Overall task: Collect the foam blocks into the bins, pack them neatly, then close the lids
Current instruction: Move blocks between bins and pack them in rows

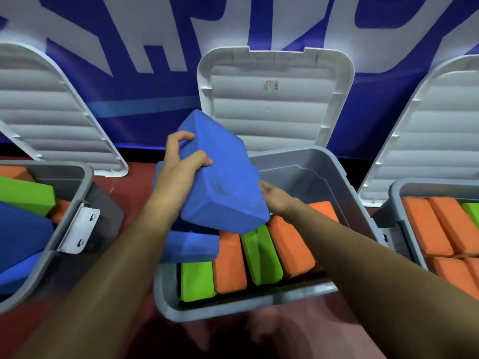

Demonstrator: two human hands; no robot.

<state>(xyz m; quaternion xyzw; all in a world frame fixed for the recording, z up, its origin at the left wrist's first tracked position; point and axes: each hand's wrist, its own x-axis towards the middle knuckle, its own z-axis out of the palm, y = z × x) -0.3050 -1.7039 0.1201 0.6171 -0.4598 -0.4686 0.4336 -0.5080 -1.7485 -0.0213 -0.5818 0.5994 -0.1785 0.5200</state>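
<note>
blue block (pixel 223 182): up in the air over the left half of the middle bin (pixel 233 307), tilted, near corner dipping toward the row below

left hand (pixel 178 167): gripping the blue block's left end, thumb across the top face, fingers (pixel 181 137) curled over the far edge

right hand (pixel 274 198): tucked against the block's right edge, wrist over the bin. Fingers are hidden behind the foam, so honestly can't tell if they're gripping or just resting there

second blue block (pixel 191 246): right under the held one, lying flat over the bin's left rim and on top of the row

row in the middle bin: green (pixel 198 279), orange (pixel 230 263), green (pixel 261 257), orange (pixel 290 244), side by side on edge; far half of the bin shows bare grey wall

middle lid (pixel 274 99): open, standing up behind the bin against the blue and white banner (pixel 145 99)

left bin (pixel 89 177): orange, green and blue blocks in a jumble, lid (pixel 51 112) open behind it

right bin (pixel 396 193): orange blocks lined up tidy, a bit of green at the far edge, lid (pixel 427 130) open too

under it all: a red surface (pixel 134 193)
</note>
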